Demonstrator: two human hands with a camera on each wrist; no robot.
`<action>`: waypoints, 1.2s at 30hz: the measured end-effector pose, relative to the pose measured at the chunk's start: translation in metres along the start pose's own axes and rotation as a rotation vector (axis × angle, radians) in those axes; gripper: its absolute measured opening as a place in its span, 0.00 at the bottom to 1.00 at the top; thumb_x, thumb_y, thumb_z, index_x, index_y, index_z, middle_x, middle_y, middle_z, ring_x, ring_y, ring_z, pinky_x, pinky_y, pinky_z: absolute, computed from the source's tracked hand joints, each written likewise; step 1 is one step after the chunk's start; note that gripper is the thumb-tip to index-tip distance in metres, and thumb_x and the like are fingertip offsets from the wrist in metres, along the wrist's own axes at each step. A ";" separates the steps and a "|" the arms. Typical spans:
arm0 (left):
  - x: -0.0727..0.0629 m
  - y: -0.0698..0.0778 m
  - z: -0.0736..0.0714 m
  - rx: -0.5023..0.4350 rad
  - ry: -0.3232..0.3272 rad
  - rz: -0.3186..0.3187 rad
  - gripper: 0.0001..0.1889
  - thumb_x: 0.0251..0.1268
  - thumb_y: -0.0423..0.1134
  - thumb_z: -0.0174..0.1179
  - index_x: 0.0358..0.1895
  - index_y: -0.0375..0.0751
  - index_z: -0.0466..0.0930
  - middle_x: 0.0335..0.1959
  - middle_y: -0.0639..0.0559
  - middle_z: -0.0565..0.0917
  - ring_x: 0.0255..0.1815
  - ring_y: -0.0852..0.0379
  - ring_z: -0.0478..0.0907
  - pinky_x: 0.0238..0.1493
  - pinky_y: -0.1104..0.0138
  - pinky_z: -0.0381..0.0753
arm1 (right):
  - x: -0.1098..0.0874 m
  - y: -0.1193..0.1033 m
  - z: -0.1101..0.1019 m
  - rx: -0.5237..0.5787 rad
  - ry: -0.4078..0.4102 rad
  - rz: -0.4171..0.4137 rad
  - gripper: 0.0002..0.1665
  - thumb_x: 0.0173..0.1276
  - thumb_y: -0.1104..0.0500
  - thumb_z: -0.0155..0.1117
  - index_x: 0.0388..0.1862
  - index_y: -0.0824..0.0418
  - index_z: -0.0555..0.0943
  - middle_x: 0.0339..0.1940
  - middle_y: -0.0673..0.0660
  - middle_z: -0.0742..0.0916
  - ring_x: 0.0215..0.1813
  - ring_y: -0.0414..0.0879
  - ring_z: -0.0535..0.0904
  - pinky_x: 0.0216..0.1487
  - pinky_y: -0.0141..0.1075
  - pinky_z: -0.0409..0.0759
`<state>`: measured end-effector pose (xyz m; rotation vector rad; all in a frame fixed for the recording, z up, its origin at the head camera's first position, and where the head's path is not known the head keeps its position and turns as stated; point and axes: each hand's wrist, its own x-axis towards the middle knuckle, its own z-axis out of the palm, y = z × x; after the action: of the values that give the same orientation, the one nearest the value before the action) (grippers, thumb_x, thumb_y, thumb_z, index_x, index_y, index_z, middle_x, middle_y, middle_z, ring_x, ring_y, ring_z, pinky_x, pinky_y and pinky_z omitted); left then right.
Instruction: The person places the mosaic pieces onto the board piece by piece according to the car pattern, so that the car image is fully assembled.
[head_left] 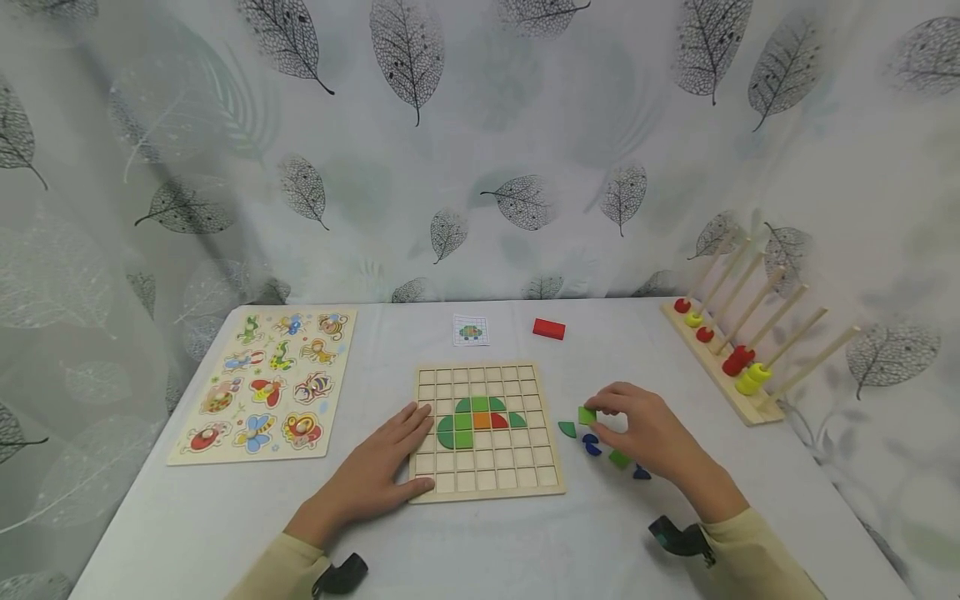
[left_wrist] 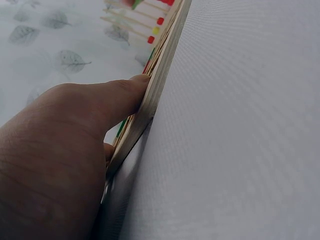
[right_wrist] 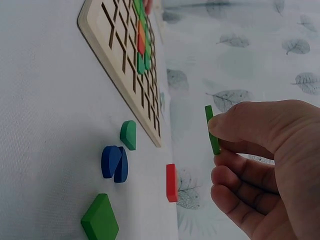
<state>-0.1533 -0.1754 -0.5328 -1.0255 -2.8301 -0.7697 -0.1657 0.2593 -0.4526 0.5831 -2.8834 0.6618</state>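
A wooden grid board (head_left: 517, 479) lies mid-table, with green, orange and red tiles set in its cells. My left hand (head_left: 371, 467) rests on the board's left edge, fingers fairly straight over the rim and thumb (left_wrist: 125, 95) on the near corner. To the right of the board, my right hand (head_left: 656, 429) pinches a green square tile (right_wrist: 212, 130) between thumb and fingers, above the table. Below that hand lie a green quarter-round piece (head_left: 567, 429), two blue rounded pieces (right_wrist: 114, 162), another green square (right_wrist: 101, 218) and a further blue piece (head_left: 642, 472).
Behind the board are a small picture card (head_left: 471, 331) and a red block (head_left: 549, 329). An insect picture puzzle (head_left: 262, 392) lies at the left. On the right, a wooden stand with upright pegs (head_left: 723, 362) carries red and yellow beads. A leaf-patterned curtain (head_left: 510, 250) hangs behind.
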 end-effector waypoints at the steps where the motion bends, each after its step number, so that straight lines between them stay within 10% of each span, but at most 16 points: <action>1: 0.000 0.000 0.000 -0.001 0.001 0.001 0.48 0.73 0.64 0.65 0.86 0.38 0.62 0.88 0.48 0.59 0.89 0.46 0.49 0.82 0.45 0.61 | 0.001 -0.001 0.000 -0.001 -0.001 -0.005 0.16 0.64 0.62 0.85 0.50 0.53 0.93 0.47 0.48 0.89 0.47 0.46 0.85 0.50 0.47 0.91; 36: -0.001 -0.003 0.002 -0.004 0.010 0.003 0.49 0.74 0.66 0.63 0.87 0.40 0.61 0.89 0.50 0.58 0.89 0.47 0.49 0.82 0.44 0.62 | 0.024 -0.033 0.020 0.107 -0.032 -0.169 0.16 0.65 0.62 0.84 0.51 0.55 0.92 0.48 0.46 0.88 0.49 0.47 0.86 0.50 0.45 0.91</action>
<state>-0.1538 -0.1767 -0.5362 -1.0242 -2.8192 -0.7783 -0.1750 0.2151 -0.4526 0.8471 -2.7997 0.7902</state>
